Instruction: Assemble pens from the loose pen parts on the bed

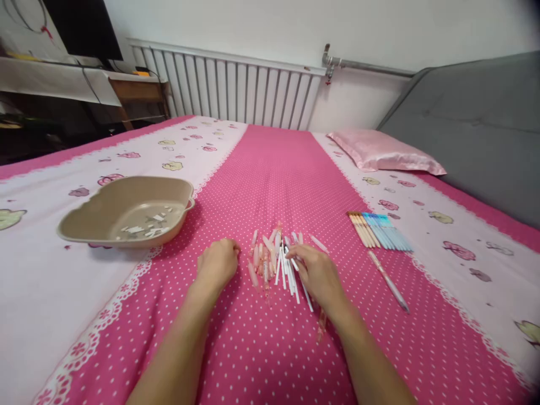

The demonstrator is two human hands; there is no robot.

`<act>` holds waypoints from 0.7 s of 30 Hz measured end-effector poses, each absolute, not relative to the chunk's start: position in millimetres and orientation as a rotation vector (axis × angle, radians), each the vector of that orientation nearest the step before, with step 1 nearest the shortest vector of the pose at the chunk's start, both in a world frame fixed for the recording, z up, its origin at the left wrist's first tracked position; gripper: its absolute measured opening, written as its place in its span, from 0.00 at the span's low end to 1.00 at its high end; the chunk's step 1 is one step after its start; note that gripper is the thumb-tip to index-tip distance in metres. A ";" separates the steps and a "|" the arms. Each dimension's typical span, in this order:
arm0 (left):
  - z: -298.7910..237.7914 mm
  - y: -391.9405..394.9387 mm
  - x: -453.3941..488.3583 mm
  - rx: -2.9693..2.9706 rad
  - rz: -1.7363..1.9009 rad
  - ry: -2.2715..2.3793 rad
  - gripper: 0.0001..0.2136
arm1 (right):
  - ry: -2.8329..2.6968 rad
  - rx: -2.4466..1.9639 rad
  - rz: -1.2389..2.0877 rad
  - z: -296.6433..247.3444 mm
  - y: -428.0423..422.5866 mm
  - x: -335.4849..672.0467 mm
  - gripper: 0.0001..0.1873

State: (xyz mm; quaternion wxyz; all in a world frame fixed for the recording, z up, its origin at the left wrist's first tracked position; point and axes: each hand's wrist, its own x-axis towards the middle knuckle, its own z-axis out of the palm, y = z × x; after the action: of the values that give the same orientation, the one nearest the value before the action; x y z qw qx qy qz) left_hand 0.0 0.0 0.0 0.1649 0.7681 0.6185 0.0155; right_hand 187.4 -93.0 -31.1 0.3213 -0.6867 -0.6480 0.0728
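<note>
A loose pile of pen parts lies on the bed in front of me: pink translucent pen barrels [255,256] on its left and slim white sticks like pen refills [291,275] on its right. Just left of the pile, my left hand [217,261] rests on the sheet with its fingers curled in; anything inside it is hidden. Over the right side of the pile, my right hand [318,270] is bent down, its fingertips drawn together at the upper ends of the white sticks. What they pinch is too small to make out. A pinkish clear piece [322,325] lies partly under my right wrist.
A beige plastic basin [126,242] with small white and grey bits stands at the left. To the right lie a row of beige and blue pens [379,232] and one single pen [388,281]. Farther back are a pink pillow [383,151], a grey headboard [472,124] and a radiator [232,84].
</note>
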 end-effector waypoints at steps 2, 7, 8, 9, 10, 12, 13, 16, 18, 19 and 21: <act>1.7 -1.7 1.1 2.201 -0.024 1.722 0.11 | -1.614 -1.743 0.187 -30.4 -92.7 187.9 0.13; 3.0 -12.4 10.0 2.257 -0.138 1.630 0.14 | -1.413 -1.618 0.219 -25.5 -92.5 185.5 0.11; 2.4 -14.1 11.9 2.256 -0.137 1.612 0.15 | -1.369 -1.594 0.238 -24.6 -92.5 184.4 0.12; 1.4 -15.3 13.6 2.248 -0.134 1.601 0.16 | -1.321 -1.564 0.262 -24.0 -92.4 183.3 0.12; 0.3 -15.8 15.0 2.237 -0.125 1.593 0.16 | -1.269 -1.531 0.291 -23.8 -92.2 182.2 0.12; -2.5 -15.3 16.8 2.213 -0.102 1.590 0.16 | -1.152 -1.456 0.373 -24.7 -91.3 180.4 0.13; -4.0 -14.4 17.1 2.203 -0.088 1.584 0.15 | -1.089 -1.415 0.426 -25.6 -90.7 179.9 0.14; -8.1 -11.3 16.8 2.142 -0.054 1.500 0.14 | -0.922 -1.332 0.570 -28.5 -88.6 179.3 0.17; -10.0 -10.1 16.0 2.076 -0.027 1.417 0.12 | -0.853 -1.313 0.599 -29.3 -87.7 179.4 0.18; -10.7 -9.7 15.5 2.042 -0.014 1.377 0.11 | -0.830 -1.311 0.597 -29.2 -87.5 179.4 0.19; -11.2 -9.1 14.3 1.987 0.022 1.307 0.08 | -0.790 -1.307 0.581 -28.1 -87.6 179.3 0.21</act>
State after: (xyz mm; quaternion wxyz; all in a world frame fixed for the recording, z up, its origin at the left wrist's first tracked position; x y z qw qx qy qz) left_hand 14.3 -9.1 -11.2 0.3725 0.7752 0.5101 0.0088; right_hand 179.3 -87.6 -28.1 0.6845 -0.5831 -0.3525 0.2593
